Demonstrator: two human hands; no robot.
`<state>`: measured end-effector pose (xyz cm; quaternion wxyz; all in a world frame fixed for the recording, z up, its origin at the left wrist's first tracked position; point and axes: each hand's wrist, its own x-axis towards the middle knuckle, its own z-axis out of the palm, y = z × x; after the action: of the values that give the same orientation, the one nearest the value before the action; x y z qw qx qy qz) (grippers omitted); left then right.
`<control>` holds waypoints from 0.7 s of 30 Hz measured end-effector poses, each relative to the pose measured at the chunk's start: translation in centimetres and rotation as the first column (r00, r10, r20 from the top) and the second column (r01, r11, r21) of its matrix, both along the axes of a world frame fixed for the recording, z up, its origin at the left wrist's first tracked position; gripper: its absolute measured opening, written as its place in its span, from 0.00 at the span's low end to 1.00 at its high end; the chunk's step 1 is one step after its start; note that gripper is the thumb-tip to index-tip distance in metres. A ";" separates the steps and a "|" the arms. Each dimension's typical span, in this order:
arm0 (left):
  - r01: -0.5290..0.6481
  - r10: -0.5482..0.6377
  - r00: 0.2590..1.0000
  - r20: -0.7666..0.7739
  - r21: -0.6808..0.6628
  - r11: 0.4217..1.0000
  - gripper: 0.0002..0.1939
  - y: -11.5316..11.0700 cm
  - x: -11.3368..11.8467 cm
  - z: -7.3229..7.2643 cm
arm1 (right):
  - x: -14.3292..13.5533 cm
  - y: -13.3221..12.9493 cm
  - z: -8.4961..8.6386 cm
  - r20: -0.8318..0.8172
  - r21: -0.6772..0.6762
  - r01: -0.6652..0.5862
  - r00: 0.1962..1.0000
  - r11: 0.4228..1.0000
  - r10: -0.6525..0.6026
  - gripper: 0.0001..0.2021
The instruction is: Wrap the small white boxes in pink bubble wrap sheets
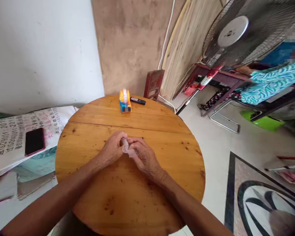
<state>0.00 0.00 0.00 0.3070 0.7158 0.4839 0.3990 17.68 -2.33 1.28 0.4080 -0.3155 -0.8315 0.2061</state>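
Above the middle of the round wooden table [108, 193], both hands meet at a thin, whitish, see-through crumpled piece [125, 146], perhaps plastic film. My left hand [113, 146] pinches its left side between thumb and fingers. On the other side my right hand [145, 156] has closed fingers on the lower right part of the same piece. Whether anything is wrapped inside cannot be seen. Beyond the hands, toward the far edge, stands an orange and blue tape dispenser [125, 101] with a roll of clear tape. Beside it lies a slim black object [138, 100], possibly a remote.
At the left, a phone [34, 141] lies on a printed white sack [12, 131]. A standing fan [232, 32] and a dark red table [218, 75] are at the right, where a person in a patterned sleeve [272, 82] sits. A wooden chair back [154, 84] touches the far side.
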 end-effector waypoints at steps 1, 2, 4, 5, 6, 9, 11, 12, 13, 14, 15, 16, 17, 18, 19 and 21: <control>0.057 -0.057 0.998 -0.039 -0.009 0.998 0.05 -0.2 -0.4 0.6 | 0.1 0.0 -0.1 -0.002 0.004 -0.015 1.000 1.000 0.015 0.11; 0.104 -0.104 0.992 -0.072 -0.013 0.995 0.04 -0.4 -0.7 1.1 | 0.2 -0.1 -0.1 -0.001 0.014 -0.027 1.000 1.000 0.028 0.11; 0.191 -0.192 0.973 -0.131 -0.015 0.981 0.04 -0.7 -1.5 1.8 | 0.3 -0.1 -0.4 0.012 0.051 -0.044 0.999 0.998 0.043 0.11; 0.243 -0.241 0.959 -0.147 -0.003 0.970 0.06 -0.9 -1.8 1.8 | 0.4 -0.1 -0.7 0.025 0.078 -0.048 0.999 0.996 0.047 0.11; 0.281 -0.274 0.948 -0.161 0.021 0.960 0.12 -1.1 -2.1 1.7 | 0.5 -0.1 -0.9 0.040 0.111 -0.049 0.998 0.993 0.045 0.12; 0.246 -0.227 0.957 -0.183 0.089 0.965 0.25 -1.3 -2.4 0.3 | 0.5 0.1 -1.7 0.102 0.217 -0.048 0.994 0.975 0.027 0.12; 0.201 -0.187 0.970 -0.157 0.083 0.976 0.23 -1.2 -2.1 -0.6 | 0.4 0.1 -2.1 0.144 0.267 -0.049 0.990 0.962 0.011 0.11; 0.191 -0.180 0.974 -0.135 0.067 0.979 0.21 -1.1 -1.9 -0.9 | 0.4 0.1 -2.2 0.159 0.283 -0.046 0.987 0.958 0.000 0.11; 0.184 -0.178 0.978 -0.110 0.052 0.982 0.20 -0.9 -1.8 -1.1 | 0.3 0.1 -2.2 0.168 0.290 -0.039 0.986 0.956 -0.011 0.10; 0.183 -0.179 0.981 -0.080 0.038 0.982 0.19 -0.7 -1.6 -1.1 | 0.3 0.2 -2.1 0.171 0.283 -0.030 0.985 0.959 -0.020 0.10; 0.184 -0.183 0.982 -0.048 0.023 0.983 0.19 -0.5 -1.5 -0.9 | 0.3 0.2 -1.9 0.167 0.259 -0.024 0.986 0.966 -0.021 0.11; 0.183 -0.183 0.983 -0.011 0.009 0.983 0.19 -0.3 -1.4 -0.6 | 0.3 0.4 -1.6 0.153 0.218 -0.019 0.988 0.976 -0.015 0.11; 0.180 -0.180 0.983 0.033 -0.014 0.984 0.18 -0.1 -1.4 -0.2 | 0.3 0.7 -1.2 0.126 0.157 -0.013 0.992 0.987 -0.007 0.12; 0.183 -0.178 0.981 0.077 -0.055 0.982 0.16 0.2 -1.3 0.2 | 0.4 1.1 -0.7 0.091 0.073 -0.005 0.996 0.997 -0.001 0.11; 0.188 -0.175 0.978 0.115 -0.108 0.976 0.15 0.4 -1.2 0.7 | 0.5 1.6 -0.2 0.049 -0.037 0.000 0.999 0.999 0.001 0.11; 0.187 -0.159 0.978 0.135 -0.227 0.956 0.11 0.9 -1.0 1.4 | 0.7 3.0 0.6 -0.050 -0.312 -0.007 0.999 0.950 -0.009 0.06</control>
<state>-0.96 0.88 1.42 0.4522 0.6890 0.4451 0.3502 18.36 0.68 1.90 0.3744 -0.3711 -0.7776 0.3426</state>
